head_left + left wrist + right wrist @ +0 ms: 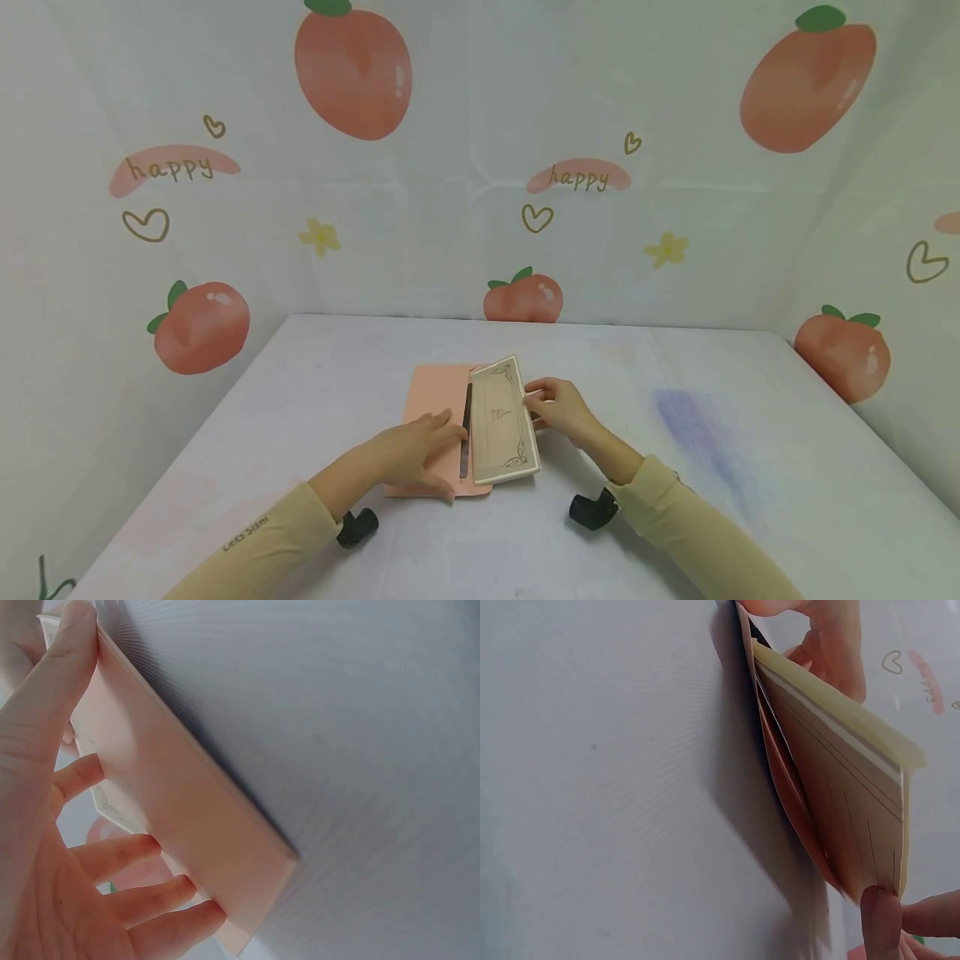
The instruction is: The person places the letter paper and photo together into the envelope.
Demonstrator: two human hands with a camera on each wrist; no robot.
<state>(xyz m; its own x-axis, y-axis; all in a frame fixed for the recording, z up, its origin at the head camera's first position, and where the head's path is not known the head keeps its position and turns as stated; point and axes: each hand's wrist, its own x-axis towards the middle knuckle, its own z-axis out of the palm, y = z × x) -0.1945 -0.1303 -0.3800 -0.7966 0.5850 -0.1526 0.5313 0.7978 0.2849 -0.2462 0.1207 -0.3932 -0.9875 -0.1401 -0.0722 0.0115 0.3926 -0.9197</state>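
A flat pink folder (438, 387) lies on the table. My left hand (420, 450) rests on it with fingers spread; the left wrist view shows the thumb (71, 652) along one edge and the fingertips on the pink surface. Over the folder's right part a cream card (501, 421) with an ornate printed border stands tilted, its right side raised. My right hand (558, 408) pinches that raised edge between thumb and fingers. The right wrist view shows the lined underside of the card (840, 772) and a bulging pink layer (795, 802) below it. A narrow dark strip (466, 433) runs beside the card.
The white table (375, 342) carries a faint purple smear (693, 433) to the right. Behind it hangs a white cloth (450, 167) printed with fruit, hearts and "happy". Black wrist-worn devices (358, 527) sit under both sleeves.
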